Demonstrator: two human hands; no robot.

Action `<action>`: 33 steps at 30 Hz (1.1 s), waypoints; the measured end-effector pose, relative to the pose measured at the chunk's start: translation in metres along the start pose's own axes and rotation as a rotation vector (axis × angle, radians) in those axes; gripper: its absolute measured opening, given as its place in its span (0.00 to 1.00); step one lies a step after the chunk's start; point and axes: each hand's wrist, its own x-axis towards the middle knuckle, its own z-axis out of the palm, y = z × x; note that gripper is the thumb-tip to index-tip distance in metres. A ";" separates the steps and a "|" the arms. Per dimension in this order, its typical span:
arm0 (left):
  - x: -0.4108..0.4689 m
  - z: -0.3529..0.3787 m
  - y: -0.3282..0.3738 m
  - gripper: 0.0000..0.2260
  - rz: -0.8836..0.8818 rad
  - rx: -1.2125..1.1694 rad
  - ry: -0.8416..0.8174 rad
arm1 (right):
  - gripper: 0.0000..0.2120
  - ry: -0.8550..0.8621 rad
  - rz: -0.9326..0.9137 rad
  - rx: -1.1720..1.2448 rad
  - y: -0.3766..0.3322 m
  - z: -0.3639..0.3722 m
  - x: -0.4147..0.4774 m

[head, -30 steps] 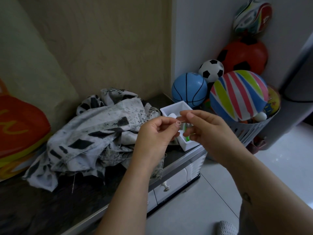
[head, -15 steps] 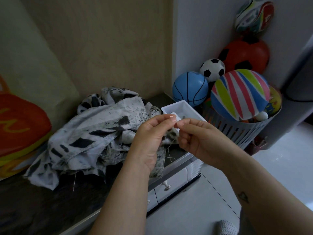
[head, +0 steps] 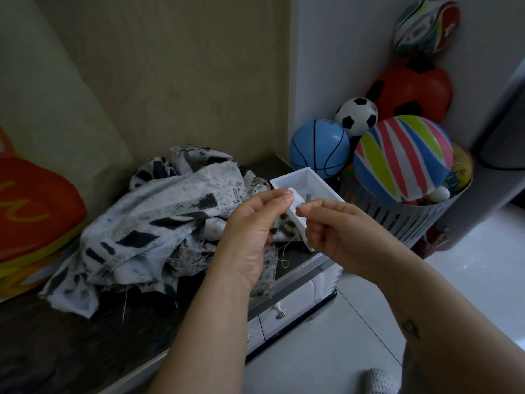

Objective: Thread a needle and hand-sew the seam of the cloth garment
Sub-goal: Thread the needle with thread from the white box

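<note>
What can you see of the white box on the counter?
The white box is a small rectangular open-topped tray, plastic by its look, thin-walled. It sits upright at the right end of the dark countertop, next to the patterned cloth garment and near the ball basket. The left hand and right hand hide its near part; small items inside are unclear.

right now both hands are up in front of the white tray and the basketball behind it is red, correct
Not quite. The head view shows the basketball is blue, not red. The rest holds: the left hand and the right hand are up in front of the white tray, and the basketball sits behind it.
</note>
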 end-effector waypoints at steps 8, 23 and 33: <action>0.000 -0.002 -0.003 0.02 0.085 0.246 0.049 | 0.11 0.080 -0.059 -0.215 -0.001 -0.006 0.000; 0.003 -0.014 -0.007 0.04 -0.155 0.465 -0.347 | 0.11 -0.081 -0.304 -1.170 -0.026 -0.014 -0.015; -0.003 -0.024 0.005 0.03 -0.284 0.665 -0.587 | 0.10 -0.306 -0.175 -1.240 -0.032 -0.011 -0.026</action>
